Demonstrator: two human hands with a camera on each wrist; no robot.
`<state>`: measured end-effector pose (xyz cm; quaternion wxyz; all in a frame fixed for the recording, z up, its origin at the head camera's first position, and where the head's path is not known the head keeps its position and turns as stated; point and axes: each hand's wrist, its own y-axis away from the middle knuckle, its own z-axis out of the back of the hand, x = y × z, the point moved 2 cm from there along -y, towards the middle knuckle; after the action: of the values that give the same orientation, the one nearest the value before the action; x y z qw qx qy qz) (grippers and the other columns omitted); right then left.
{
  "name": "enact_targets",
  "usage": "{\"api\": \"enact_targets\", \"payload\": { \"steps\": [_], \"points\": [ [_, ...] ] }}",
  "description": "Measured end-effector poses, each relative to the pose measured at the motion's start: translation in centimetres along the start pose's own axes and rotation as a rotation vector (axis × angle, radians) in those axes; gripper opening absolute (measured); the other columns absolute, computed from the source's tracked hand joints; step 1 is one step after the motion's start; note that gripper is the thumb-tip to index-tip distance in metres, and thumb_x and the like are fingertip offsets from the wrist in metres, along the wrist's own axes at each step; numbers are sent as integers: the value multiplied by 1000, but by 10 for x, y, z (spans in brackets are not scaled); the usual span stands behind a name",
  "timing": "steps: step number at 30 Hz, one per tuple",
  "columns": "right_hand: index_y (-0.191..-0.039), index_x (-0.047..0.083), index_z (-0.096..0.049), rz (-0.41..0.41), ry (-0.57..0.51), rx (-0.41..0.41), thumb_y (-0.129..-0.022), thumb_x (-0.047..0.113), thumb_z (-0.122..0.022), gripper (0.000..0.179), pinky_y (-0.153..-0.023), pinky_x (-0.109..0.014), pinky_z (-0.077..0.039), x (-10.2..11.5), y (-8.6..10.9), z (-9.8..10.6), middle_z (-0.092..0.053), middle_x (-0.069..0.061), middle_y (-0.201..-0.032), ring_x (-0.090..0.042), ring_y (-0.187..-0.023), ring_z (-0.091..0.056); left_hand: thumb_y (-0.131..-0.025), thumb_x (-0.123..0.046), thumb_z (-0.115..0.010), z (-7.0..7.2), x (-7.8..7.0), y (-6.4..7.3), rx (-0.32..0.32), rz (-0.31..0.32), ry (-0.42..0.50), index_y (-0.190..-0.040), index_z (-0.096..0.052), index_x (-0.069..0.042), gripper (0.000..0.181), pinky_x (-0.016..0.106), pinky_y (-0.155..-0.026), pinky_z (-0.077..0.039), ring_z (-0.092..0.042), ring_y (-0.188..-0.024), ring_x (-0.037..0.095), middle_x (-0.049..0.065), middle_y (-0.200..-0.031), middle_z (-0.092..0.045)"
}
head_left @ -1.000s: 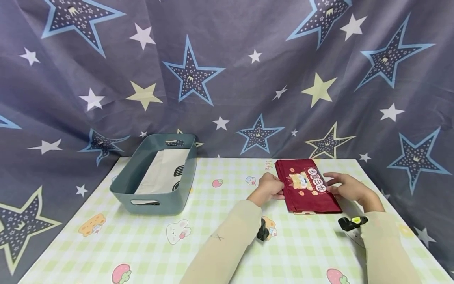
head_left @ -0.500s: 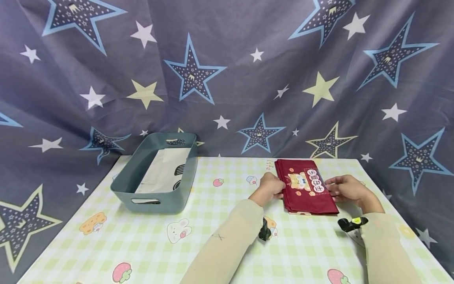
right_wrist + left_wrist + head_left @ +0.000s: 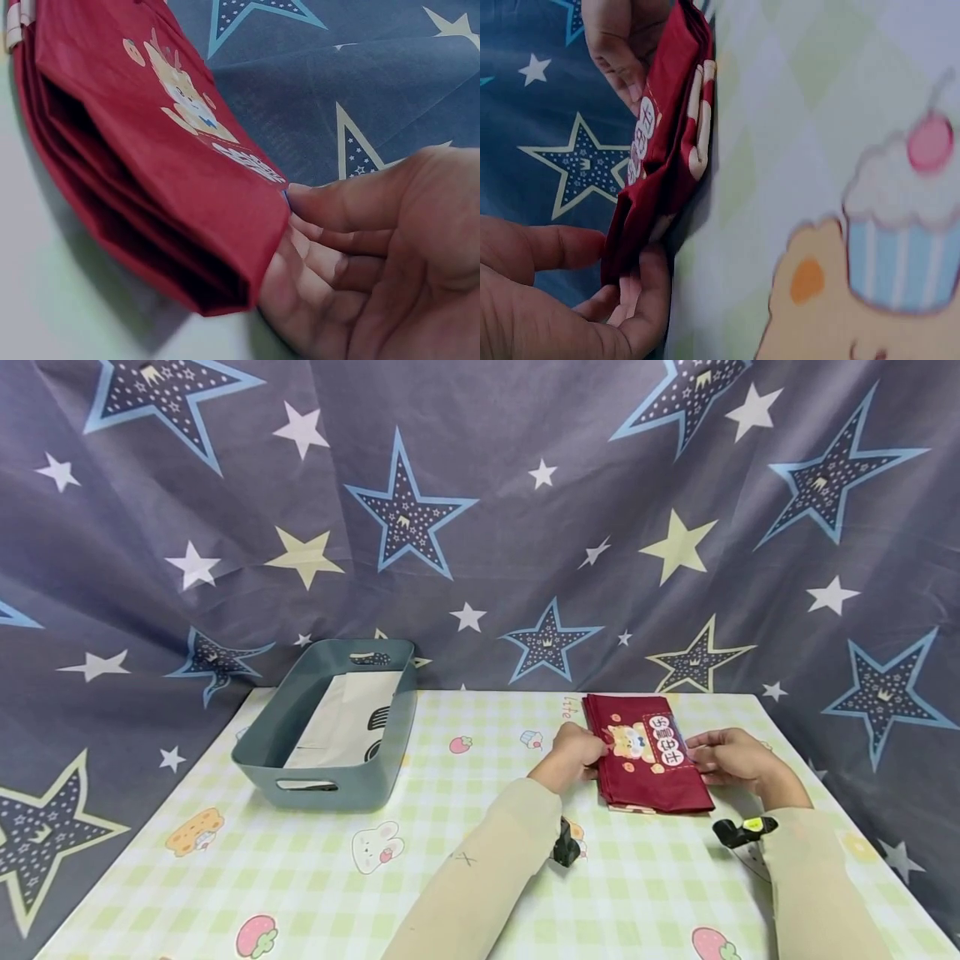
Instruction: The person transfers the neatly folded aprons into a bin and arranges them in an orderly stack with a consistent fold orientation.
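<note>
A folded dark red cloth (image 3: pixel 637 781) with a cartoon animal print and white lettering sits at the right of the table. My left hand (image 3: pixel 576 753) pinches its left edge, thumb above and fingers tucked beneath, as the left wrist view shows. At the opposite edge, my right hand (image 3: pixel 738 762) pinches the cloth between thumb and fingers. In the right wrist view, several stacked layers of the cloth (image 3: pixel 172 210) show along its side, next to the right hand (image 3: pixel 375 247). A cream-and-red trim (image 3: pixel 701 120) peeks out along one side in the left wrist view.
A grey-blue plastic basket (image 3: pixel 258 789) with handle holes stands at the back left, holding a folded off-white cloth (image 3: pixel 341 727) with black prints. A green-checked tablecloth (image 3: pixel 450 827) covers the table. Behind hangs a dark curtain (image 3: pixel 480 468) with stars.
The red cloth's right edge has shifted slightly left, and its lettering looks more upright. My right fingers have slid from over the edge to beside it. My left hand has moved slightly right.
</note>
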<state>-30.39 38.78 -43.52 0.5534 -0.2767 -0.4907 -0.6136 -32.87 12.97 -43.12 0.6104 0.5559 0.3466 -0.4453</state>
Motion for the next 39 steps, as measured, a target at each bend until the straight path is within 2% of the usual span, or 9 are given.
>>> {"api": "enact_targets", "payload": {
  "steps": [6, 9, 14, 21, 24, 29, 36, 39],
  "points": [
    [-140, -19, -39, 8, -78, 32, -103, 5, -52, 46, -69, -30, -60, 4, 1, -1, -69, 1, -94, -9, -76, -64, -85, 16, -66, 0, -3, 6, 14, 14, 129, -87, -57, 0, 18, 47, -74, -62, -72, -83, 31, 13, -86, -60],
    [-141, -19, -38, 5, -122, 43, -103, 6, -54, 48, -71, -31, -60, 5, 1, -2, -70, 1, -94, -10, -78, -66, -84, 19, -65, -1, -2, 6, 28, 15, 192, -99, -62, 3, 21, 48, -77, -62, -72, -86, 32, 13, -88, -62],
    [-138, -19, -39, 39, -169, 53, -101, 3, -53, 45, -72, -32, -60, 10, 1, -5, -69, -1, -94, -11, -80, -66, -80, 24, -61, -2, 1, 2, 52, 12, 287, -113, -61, 4, 38, 49, -81, -61, -72, -90, 33, 13, -91, -64],
    [-137, -18, -39, 73, -186, 69, -100, 0, -50, 42, -74, -32, -60, 14, 1, -5, -69, 1, -93, -10, -81, -66, -78, 24, -59, 0, -1, 0, 57, -19, 298, -115, -60, 3, 42, 46, -79, -61, -70, -83, 29, 13, -93, -61],
    [-136, -18, -39, 88, -190, 81, -100, 0, -51, 42, -73, -32, -60, 17, 1, -6, -68, 1, -92, -10, -80, -65, -77, 24, -58, 3, -2, 1, 57, -35, 287, -114, -60, 3, 42, 41, -71, -61, -67, -76, 25, 12, -92, -60],
    [-138, -18, -36, 99, -170, 62, -99, 1, -51, 46, -71, -32, -59, 23, 3, -8, -65, 2, -92, -9, -80, -63, -77, 23, -57, 10, -6, 2, 67, -59, 274, -112, -61, 2, 41, 33, -58, -53, -61, -68, 19, 11, -88, -61],
    [-140, -17, -36, 111, -112, 17, -97, 1, -50, 49, -69, -29, -57, 38, 3, -16, -61, 4, -89, -7, -78, -58, -79, 20, -60, 25, -12, 4, 65, -84, 274, -115, -61, 1, 40, 37, -64, -58, -66, -75, 24, 12, -92, -61],
    [-139, -18, -36, 126, -107, 17, -96, 2, -51, 50, -70, -29, -57, 46, 4, -20, -61, 2, -91, -8, -80, -59, -79, 20, -60, 33, -15, 4, 75, -115, 271, -117, -60, 2, 42, 35, -60, -57, -66, -74, 24, 13, -94, -60]
  ]
}}
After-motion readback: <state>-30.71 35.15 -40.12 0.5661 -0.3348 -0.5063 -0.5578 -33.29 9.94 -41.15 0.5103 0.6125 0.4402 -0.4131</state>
